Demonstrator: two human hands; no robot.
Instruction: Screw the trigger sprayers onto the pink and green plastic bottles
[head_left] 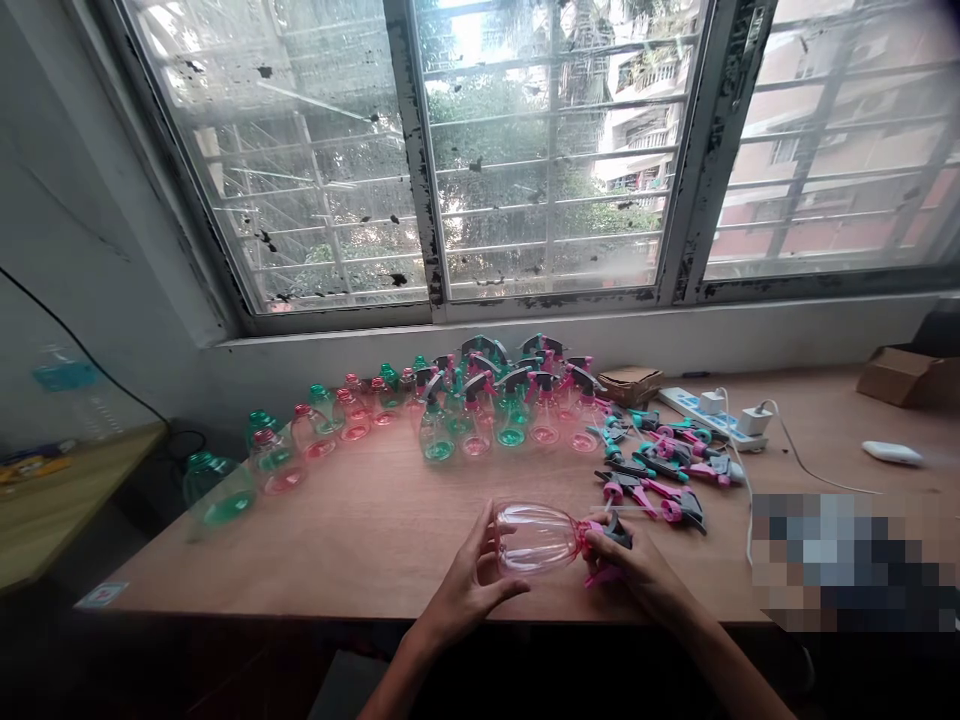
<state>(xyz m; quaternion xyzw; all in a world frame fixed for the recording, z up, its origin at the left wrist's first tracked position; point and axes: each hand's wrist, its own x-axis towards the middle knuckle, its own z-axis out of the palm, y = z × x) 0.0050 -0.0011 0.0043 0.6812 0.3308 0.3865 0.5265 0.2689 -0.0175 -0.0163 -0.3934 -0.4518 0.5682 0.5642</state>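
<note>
My left hand (471,575) wraps round the body of a clear pink spray bottle (534,537), held on its side just above the near edge of the wooden table (360,540). My right hand (628,565) grips the pink and grey trigger head (609,540) at the bottle's neck. Loose trigger heads (660,465) in pink and teal lie in a heap just behind my right hand. Farther back stand several pink and green bottles (465,410), some with heads fitted, some without.
A white power strip (712,412) with plugs and a cable lies at the back right, next to a small brown box (630,383). A cardboard box (904,375) and a white object (891,452) sit at the far right. A lower yellow table (67,490) stands left.
</note>
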